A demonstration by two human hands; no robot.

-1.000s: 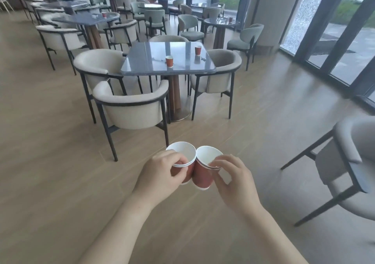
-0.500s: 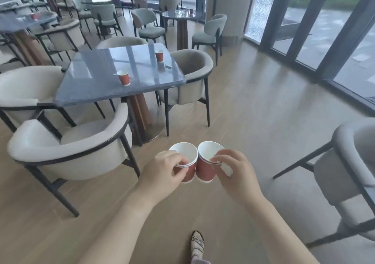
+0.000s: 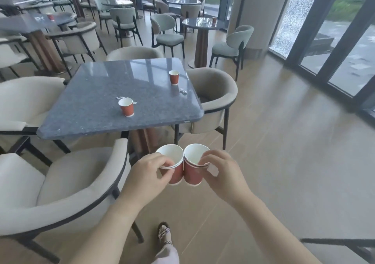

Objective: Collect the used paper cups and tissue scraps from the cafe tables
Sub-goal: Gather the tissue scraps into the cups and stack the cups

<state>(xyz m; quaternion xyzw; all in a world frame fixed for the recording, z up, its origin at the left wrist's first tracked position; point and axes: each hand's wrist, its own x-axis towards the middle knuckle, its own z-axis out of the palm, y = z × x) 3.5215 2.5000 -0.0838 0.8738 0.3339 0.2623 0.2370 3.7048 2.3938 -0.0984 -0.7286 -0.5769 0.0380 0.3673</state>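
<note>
Four red paper cups tell the story at this grey square table (image 3: pixel 91 105): two wait on its top and two are already gathered. At far left, on a background table, a distant cup (image 3: pixel 50 17) stands uncollected. Nearer, a cream armchair (image 3: pixel 67 182) sits between the person and the square table. On the tabletop the near cup (image 3: pixel 126 107) stands upright towards the front edge, with white tissue scraps (image 3: pixel 121 97) just beside it. Below that edge the left hand (image 3: pixel 149 175) grips the left-hand cup (image 3: pixel 176 174), fingers and thumb curled round its wall under the rim. This empty cup touches the right-hand cup (image 3: pixel 191 174) side by side, both upright over the floor. Further back, towards the table's right edge, the far cup (image 3: pixel 174 77) stands upright with a small scrap (image 3: pixel 183 91) near it. The right hand (image 3: pixel 226 179) pinches the right-hand cup at its rim, fingertips over the lip. At rear right a round table (image 3: pixel 194 23) carries what looks like one more cup (image 3: pixel 214 20). The collection appears to be partway done, with the person arriving at the square table. With both hands occupied, the next move likely calls for nesting one held cup inside the other to free a hand. That hand could then reach past the armchair for the near cup and its scraps.
</note>
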